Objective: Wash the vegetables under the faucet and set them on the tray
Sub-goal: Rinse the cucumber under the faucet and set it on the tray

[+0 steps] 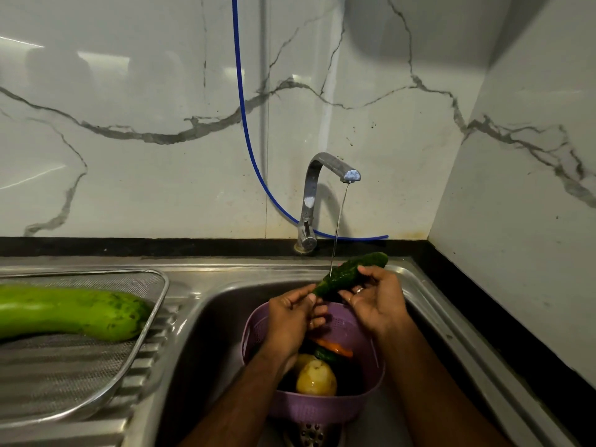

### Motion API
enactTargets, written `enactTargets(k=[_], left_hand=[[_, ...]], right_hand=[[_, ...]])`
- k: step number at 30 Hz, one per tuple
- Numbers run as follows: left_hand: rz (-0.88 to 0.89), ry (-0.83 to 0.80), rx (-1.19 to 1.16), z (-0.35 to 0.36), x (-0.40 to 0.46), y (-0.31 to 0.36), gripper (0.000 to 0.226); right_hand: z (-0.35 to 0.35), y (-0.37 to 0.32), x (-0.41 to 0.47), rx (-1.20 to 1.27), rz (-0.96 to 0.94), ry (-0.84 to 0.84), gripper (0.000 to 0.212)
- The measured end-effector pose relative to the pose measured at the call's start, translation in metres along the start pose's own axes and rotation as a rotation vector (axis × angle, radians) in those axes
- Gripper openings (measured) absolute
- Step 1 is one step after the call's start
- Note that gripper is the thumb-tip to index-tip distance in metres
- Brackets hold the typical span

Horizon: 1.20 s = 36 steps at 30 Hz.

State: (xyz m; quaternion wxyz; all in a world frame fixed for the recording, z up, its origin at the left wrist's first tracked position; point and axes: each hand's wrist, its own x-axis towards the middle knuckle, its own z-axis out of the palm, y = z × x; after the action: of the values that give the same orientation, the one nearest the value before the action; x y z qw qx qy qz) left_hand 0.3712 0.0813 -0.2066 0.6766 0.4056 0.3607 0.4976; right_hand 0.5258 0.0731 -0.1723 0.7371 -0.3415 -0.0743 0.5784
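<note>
Pale green and long, the one curved bottle gourd (71,312) lies on the wire-mesh steel tray (96,375) at our left; its far end is cut off by the frame edge, as is the tray's left side. Moving right, the stainless steel sink (225,301) holds one lilac perforated plastic colander (322,408), partly covered by our forearms. Inside it we count one yellowish potato (316,379) clearly, a second pale one mostly hidden behind it, one orange carrot piece (333,347) and a dark green item we cannot make out. Above the colander, our left hand (292,321) pinches the lower tip of the one bumpy dark green cucumber (350,274), while our right hand (375,300) wraps its grip around the middle, fingers closed on it. A thin stream from the single chrome faucet (322,188) strikes the cucumber. One blue hose (245,124) runs down the marble wall.
</note>
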Motion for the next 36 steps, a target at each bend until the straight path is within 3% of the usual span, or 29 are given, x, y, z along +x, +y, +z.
enactTargets(k=[5,11,17,21,24,28,31,34,36], left_hand=[[0.015,0.009,0.06,-0.001,0.003,0.002,0.021],[0.223,-0.1,0.314,-0.009,0.004,0.009,0.023],[0.321,-0.054,0.602,-0.02,0.007,0.013,0.031],[0.263,-0.173,0.662,-0.032,0.009,0.013,0.033],[0.189,-0.216,0.513,-0.035,0.009,0.01,0.025],[-0.123,-0.297,0.196,-0.034,0.004,0.012,0.028],[-0.339,-0.344,0.146,-0.037,0.002,0.017,0.038],[-0.356,-0.376,0.258,-0.039,0.001,0.018,0.041],[-0.238,-0.339,0.397,-0.036,0.001,0.015,0.036]], right_hand=[[0.006,0.007,-0.004,-0.023,0.019,-0.023,0.022],[0.015,0.021,-0.005,-0.166,-0.011,-0.043,0.05],[0.029,0.04,-0.015,-0.385,0.009,-0.031,0.045],[0.031,0.033,-0.014,-0.321,0.035,0.004,0.036],[0.029,0.027,-0.015,-0.301,0.062,-0.004,0.038],[0.024,0.021,-0.015,-0.315,0.143,-0.018,0.053],[0.019,0.022,-0.011,-0.344,0.147,-0.006,0.057],[0.019,0.026,-0.009,-0.333,0.156,0.005,0.055],[0.021,0.029,-0.01,-0.339,0.165,0.002,0.049]])
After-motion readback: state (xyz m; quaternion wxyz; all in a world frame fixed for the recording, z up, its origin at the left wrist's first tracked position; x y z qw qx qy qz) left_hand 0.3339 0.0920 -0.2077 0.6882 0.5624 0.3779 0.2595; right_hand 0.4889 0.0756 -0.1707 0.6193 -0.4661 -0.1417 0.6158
